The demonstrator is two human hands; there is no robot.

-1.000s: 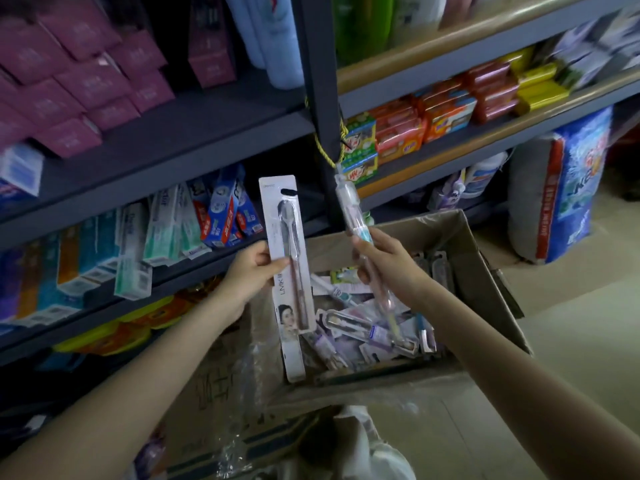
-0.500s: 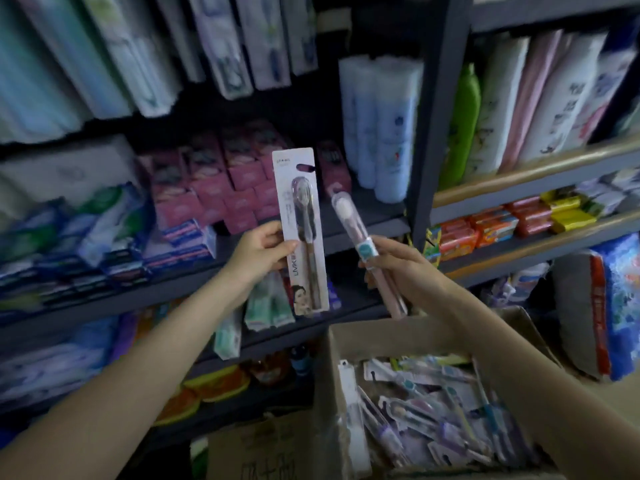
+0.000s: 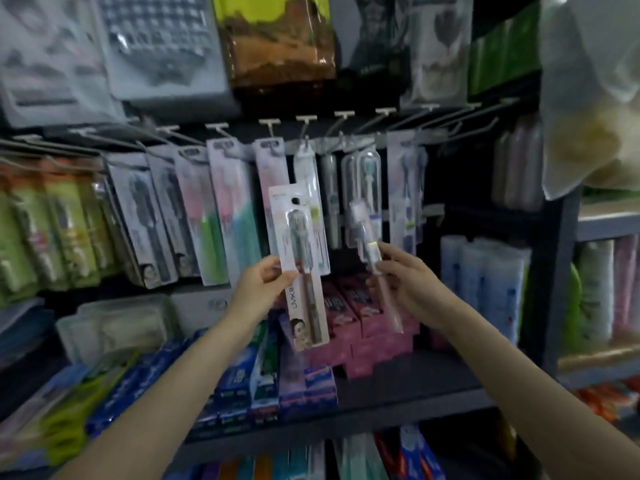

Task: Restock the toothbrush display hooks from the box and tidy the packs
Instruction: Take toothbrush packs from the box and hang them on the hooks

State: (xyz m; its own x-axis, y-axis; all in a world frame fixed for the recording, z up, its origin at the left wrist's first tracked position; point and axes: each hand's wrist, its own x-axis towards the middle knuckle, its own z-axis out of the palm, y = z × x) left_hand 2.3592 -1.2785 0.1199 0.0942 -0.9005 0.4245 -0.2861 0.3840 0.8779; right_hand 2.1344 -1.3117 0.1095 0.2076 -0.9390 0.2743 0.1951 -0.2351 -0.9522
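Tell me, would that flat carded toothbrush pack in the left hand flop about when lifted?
Probably not: the carded pack stands straight though the left hand pinches only its edge, so it seems stiff and light. Its clear blister looks glossy, perhaps a little slippery.

Bare hook tips [image 3: 381, 114] at upper right (reachable), hanging toothbrush packs [image 3: 228, 206] crowding the left rows.

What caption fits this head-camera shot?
Left hand holds a carded toothbrush pack, right hand a clear-sleeved toothbrush, below display hooks.
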